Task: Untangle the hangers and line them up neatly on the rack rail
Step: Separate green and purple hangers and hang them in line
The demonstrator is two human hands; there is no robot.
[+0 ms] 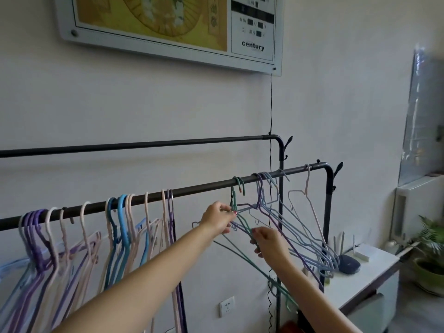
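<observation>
A dark rack rail (197, 191) runs from lower left up to the right. Several purple, pink and blue hangers (115, 236) hang along its left half. Further right a green hanger (237, 186) hooks over the rail, tangled with purple and pale blue hangers (293, 227). A single pink hanger (310, 203) hangs near the rail's right end. My left hand (217, 218) pinches the green hanger's neck just below the rail. My right hand (270, 241) grips the hanger wires lower down, to the right.
A second, higher rail (144, 145) runs behind, close to the wall. A framed panel (168, 25) hangs above with a black cord dropping down. A white cabinet (360, 275) with a router and a potted plant (430, 255) stands at the right.
</observation>
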